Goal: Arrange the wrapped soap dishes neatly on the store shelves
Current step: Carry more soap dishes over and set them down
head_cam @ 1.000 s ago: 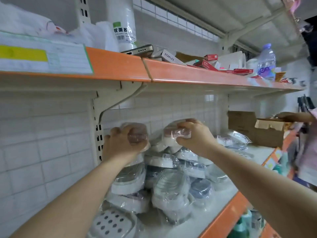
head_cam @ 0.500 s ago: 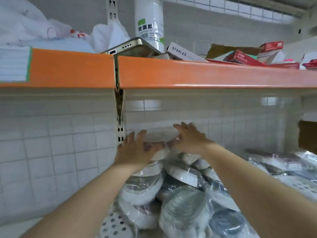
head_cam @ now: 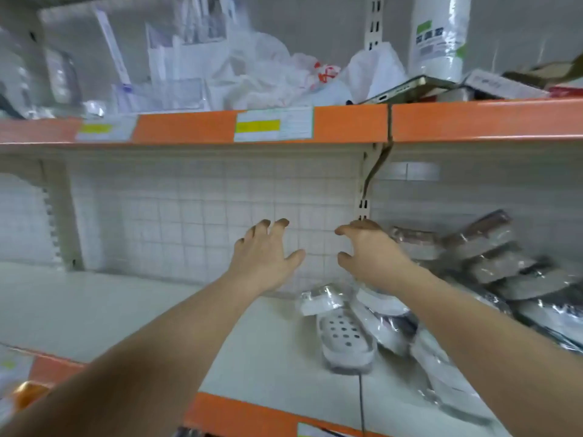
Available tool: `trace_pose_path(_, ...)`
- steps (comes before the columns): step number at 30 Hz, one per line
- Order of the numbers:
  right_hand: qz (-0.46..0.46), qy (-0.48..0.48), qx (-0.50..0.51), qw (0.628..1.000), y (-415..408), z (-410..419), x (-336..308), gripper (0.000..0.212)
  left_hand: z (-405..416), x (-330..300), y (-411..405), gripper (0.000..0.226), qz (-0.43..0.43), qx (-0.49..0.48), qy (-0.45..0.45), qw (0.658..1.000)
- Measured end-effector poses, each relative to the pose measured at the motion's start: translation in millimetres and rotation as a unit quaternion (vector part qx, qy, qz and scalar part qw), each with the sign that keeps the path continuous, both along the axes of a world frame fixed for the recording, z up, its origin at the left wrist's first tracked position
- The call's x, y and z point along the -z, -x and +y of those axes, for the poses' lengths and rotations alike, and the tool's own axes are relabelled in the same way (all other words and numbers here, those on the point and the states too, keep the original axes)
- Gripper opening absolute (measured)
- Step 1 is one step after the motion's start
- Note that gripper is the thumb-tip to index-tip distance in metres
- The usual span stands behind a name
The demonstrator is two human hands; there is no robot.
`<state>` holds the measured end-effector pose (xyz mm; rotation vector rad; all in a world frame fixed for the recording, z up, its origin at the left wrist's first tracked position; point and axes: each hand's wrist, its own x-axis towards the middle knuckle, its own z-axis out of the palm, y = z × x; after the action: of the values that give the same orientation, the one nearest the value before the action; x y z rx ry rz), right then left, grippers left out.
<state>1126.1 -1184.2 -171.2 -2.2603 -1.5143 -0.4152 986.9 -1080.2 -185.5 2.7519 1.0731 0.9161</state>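
Head view shows left hand [head_cam: 264, 259] and right hand [head_cam: 371, 251] spread and empty above the perforated white plastic-wrapped soap dish [head_cam: 345, 342], best lifted with both hands and set squarely leftward.

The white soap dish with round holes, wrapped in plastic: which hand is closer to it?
Right. The right hand hovers just above the white holed soap dish; the left hand is farther off, up and to its left.
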Motion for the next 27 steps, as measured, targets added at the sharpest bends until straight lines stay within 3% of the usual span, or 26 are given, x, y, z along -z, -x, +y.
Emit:
trace_pose_path(5, -0.014, 0.028, -0.081, 0.996, 102, 63, -13, 0.049, 44, -15, 125, 0.063, -0.022, -0.077, -0.010, 0.997)
trace_pose_path(16, -0.041, -0.026, -0.281, 0.958, 408, 210, -63, 0.043, 161, -53, 446, 0.060, -0.053, -0.225, -0.063, 0.971)
trace_pose_path(27, -0.115, -0.106, -0.303, 0.940, 536, 330, -152, 0.045, 283, -89, 594, 0.051, -0.082, -0.288, -0.074, 0.951)
